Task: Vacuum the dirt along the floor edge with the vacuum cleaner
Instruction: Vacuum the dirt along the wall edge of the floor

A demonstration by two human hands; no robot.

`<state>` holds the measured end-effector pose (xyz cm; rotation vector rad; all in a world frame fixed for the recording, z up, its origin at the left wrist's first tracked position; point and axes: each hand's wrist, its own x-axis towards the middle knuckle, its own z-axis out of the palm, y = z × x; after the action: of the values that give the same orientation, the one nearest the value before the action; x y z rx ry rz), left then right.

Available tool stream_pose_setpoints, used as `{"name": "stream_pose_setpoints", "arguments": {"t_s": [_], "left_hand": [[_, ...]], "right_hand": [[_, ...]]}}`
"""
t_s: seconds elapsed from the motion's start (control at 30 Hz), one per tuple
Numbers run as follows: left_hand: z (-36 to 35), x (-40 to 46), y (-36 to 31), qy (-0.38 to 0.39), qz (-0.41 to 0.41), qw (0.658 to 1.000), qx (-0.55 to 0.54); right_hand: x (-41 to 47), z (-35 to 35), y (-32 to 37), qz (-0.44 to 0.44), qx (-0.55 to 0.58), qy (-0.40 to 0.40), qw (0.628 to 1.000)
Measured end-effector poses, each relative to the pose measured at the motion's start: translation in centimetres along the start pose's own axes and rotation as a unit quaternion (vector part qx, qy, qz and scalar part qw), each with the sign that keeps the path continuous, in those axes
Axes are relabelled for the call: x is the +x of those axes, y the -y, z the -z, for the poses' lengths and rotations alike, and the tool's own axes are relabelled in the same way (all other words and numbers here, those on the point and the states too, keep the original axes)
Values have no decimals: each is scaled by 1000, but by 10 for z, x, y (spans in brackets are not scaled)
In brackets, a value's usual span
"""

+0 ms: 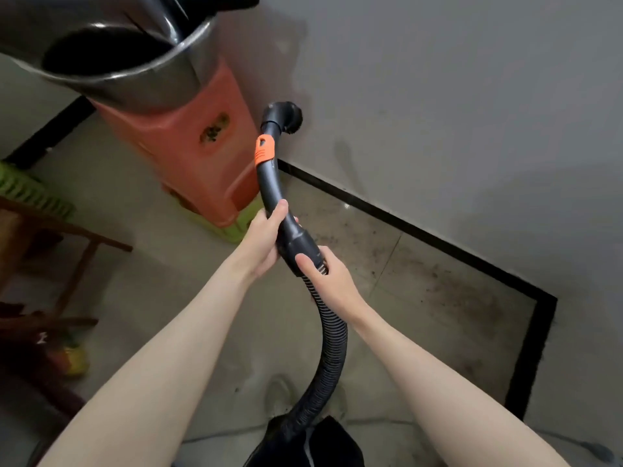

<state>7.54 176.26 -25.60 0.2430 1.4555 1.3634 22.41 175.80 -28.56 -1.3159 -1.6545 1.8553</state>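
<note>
A black vacuum wand (pixel 269 183) with an orange clip (pixel 263 150) curves up from my hands. Its round brush nozzle (pixel 286 117) is raised off the floor, near the grey wall. My left hand (pixel 261 239) grips the wand's lower handle. Just below, my right hand (pixel 328 273) grips the cuff where the ribbed black hose (pixel 328 358) joins. The hose drops to the black vacuum body (pixel 303 443) at the bottom edge. Dark dirt (pixel 438 291) lies scattered on the tiles along the black skirting (pixel 421 235).
Orange plastic stools (pixel 199 153) stand stacked on a green one in the corner, left of the nozzle. A shiny metal bucket (pixel 111 59) fills the upper left. Wooden furniture (pixel 50 264) stands at the left. The skirting turns a corner at the right (pixel 536 342).
</note>
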Motion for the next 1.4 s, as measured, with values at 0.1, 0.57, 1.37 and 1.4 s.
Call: {"name": "stream_pose_setpoints", "arguments": {"t_s": [0.1,0.57,1.37,1.4], "left_hand": [[13,40,16,2,44,999,-26],[94,263,202,-101,79,986,106],[111,464,414,-73,51,995,46],[106,468,412,-72,50,995,50]], "right_hand": [[34,-2,-25,-14,-39,-10,999],[204,-75,-243,-92,-25,-21,995],[377,-45,-485,-13,-36,-38,999],[382,-41,-485,-9,-32,-39,999]]}}
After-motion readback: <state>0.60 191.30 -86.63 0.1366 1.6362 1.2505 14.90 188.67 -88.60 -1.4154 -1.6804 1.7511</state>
